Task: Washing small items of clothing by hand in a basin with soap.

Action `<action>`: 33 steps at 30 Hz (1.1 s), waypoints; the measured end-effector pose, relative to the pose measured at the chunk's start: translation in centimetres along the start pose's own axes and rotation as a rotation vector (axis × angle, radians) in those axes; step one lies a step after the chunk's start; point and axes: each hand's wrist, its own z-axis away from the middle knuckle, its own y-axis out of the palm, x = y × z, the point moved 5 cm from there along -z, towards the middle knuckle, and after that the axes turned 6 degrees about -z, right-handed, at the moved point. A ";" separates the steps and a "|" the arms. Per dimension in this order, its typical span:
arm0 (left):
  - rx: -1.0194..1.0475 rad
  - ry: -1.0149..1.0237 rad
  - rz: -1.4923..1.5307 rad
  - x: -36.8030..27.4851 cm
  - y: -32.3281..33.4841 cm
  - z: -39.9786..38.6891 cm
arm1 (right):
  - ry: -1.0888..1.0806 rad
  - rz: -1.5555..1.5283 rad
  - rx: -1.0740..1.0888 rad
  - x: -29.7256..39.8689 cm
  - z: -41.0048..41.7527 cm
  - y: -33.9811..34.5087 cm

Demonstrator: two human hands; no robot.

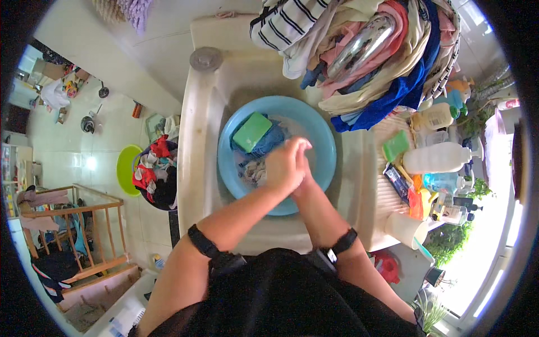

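Note:
Over a light-blue plastic basin (326, 147), my left hand (284, 166) is pressed against my right hand (306, 179). The left covers much of the right. Whether anything is held between them is hidden. In the basin lies a wet blue cloth (273, 139) with a green block (252, 131) on top, either soap or a sponge. A pale patterned cloth (254, 172) lies just left of my hands, partly covered by the left one. Cloudy, sudsy water shows around the cloths. The basin stands inside a cream utility sink (196, 126).
A large heap of clothes (379, 92) overhangs the sink's far right corner. On the ribbed ledge (370, 198) at right are a green sponge (396, 145), a white pump bottle (438, 158) and a white cup (406, 229). A laundry-filled tub (158, 175) stands left, by a lime-green basin (128, 170).

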 end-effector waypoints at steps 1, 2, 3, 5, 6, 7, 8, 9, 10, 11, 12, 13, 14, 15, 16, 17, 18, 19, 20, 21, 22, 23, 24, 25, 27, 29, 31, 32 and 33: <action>-0.010 -0.008 -0.010 0.8 -0.3 -0.1 | 0.052 -0.145 -0.080 -0.9 -0.9 1.5; 0.018 -0.085 0.013 2.3 -0.5 -0.5 | 0.082 0.049 -0.540 -1.4 -0.9 1.3; 0.054 -0.162 0.040 3.8 -0.5 -0.8 | 0.103 0.253 -1.000 -1.9 -0.5 3.5; -0.153 -0.164 0.047 6.9 -1.5 -2.5 | 0.076 0.281 -0.854 -2.4 -1.1 3.4; -0.195 -0.155 0.071 7.1 -1.8 -2.9 | 0.062 0.248 -0.831 -2.3 -1.6 4.3; -0.236 -0.146 0.095 7.3 -2.2 -3.1 | 0.048 0.215 -0.807 -2.2 -2.0 4.8; -0.233 -0.144 0.094 7.5 -2.7 -2.8 | -0.003 0.413 -0.916 -0.8 -1.6 4.3; -0.084 -0.404 0.345 7.8 -2.7 -2.3 | -0.014 0.408 -0.920 0.4 -1.3 4.2; 0.069 -0.666 0.590 8.1 -2.2 -1.4 | -0.054 0.435 -0.957 1.8 -1.0 3.9; 0.078 -0.666 0.589 7.8 -2.4 -1.0 | -0.094 0.463 -0.995 3.0 -0.6 3.6; 0.262 -0.655 0.665 6.8 -2.0 -0.4 | -0.099 0.458 -0.996 3.8 -0.1 3.3; 0.448 -0.640 0.738 6.0 -1.6 0.2 | -0.082 0.558 -0.918 4.4 0.0 3.1; 0.570 -0.529 0.714 5.5 -1.7 0.1 | -0.064 0.657 -0.838 4.7 0.0 3.0; 0.575 -0.529 0.712 5.4 -2.0 0.0 | -0.069 0.653 -0.840 4.7 0.1 3.0; 0.649 -0.470 0.719 4.8 -2.1 0.0 | -0.053 0.678 -0.803 4.7 -0.1 3.2; 0.721 -0.409 0.726 4.4 -2.2 0.0 | -0.038 0.703 -0.766 4.6 -0.2 3.5; 0.763 -0.399 0.696 4.6 -2.3 0.0 | -0.041 0.701 -0.770 4.8 -0.2 3.8; 0.769 -0.399 0.695 4.8 -2.6 -0.3 | -0.056 0.753 -0.696 5.0 -0.5 4.6; 0.868 -0.396 0.599 4.9 -2.6 -0.2 | -0.071 0.805 -0.622 5.3 -0.9 5.3; 0.964 -0.394 0.501 5.1 -2.6 0.1 | -0.072 0.802 -0.625 5.6 -0.9 5.4; 0.975 -0.404 0.508 5.2 -2.8 0.2 | -0.040 0.793 -0.609 5.8 -0.9 5.5; 0.978 -0.405 0.508 5.2 -2.7 0.3 | -0.009 0.783 -0.592 5.9 -1.0 5.5; 0.925 -0.396 0.528 5.2 -2.7 0.3 | -0.050 0.868 -0.557 6.2 -1.4 5.5; 0.872 -0.386 0.548 5.2 -2.8 0.1 | -0.051 0.867 -0.558 6.2 -1.4 5.4; 0.777 -0.252 0.433 4.4 -3.0 -0.3 | -0.105 0.895 -0.576 6.2 -1.5 5.7; 0.679 -0.118 0.320 3.2 -3.0 -0.7 | -0.107 0.850 -0.628 6.0 -1.6 5.4; 0.564 0.007 0.227 2.0 -3.2 -0.8 | -0.106 0.801 -0.677 5.5 -1.6 5.1; 0.565 0.008 0.227 1.8 -3.1 -0.7 | -0.152 0.756 -0.702 5.4 -1.6 5.0; 0.543 -0.028 0.177 2.0 -3.0 -0.6 | -0.196 0.710 -0.725 5.2 -1.6 5.0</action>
